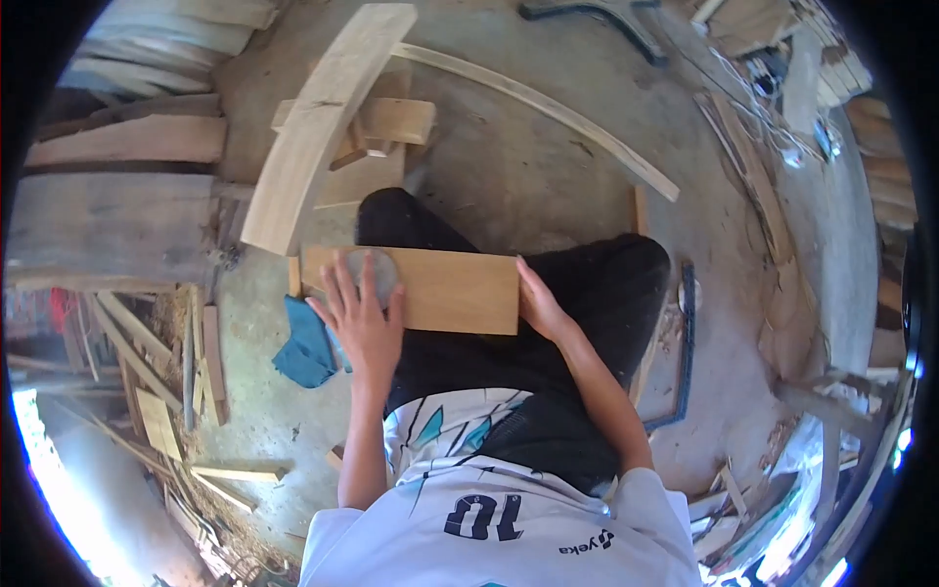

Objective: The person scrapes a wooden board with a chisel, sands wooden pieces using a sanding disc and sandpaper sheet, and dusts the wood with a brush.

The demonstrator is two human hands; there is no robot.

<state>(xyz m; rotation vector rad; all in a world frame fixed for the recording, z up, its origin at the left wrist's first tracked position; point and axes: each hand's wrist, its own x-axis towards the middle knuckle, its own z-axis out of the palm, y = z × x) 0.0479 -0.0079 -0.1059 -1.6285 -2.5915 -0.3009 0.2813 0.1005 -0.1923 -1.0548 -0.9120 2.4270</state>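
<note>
The fingers of the left hand [368,333] are lying spread over a grey disc [385,275], near the left end of the board [460,291]. The fingers of the right hand [545,303] are resting close together at the board's right end; whether they are pinching it I cannot tell, because the underside is hidden.

The board is lying across the folded legs [611,279], and in my judgement this is the weak point: the support is soft and uneven. If the left hand is pressing harder than the right hand is bracing, the board could tip or slide. The disc could also slip over the left end, rounding that edge. On the far left a plank [328,127] is lying close; a sliding board could knock it.
</note>
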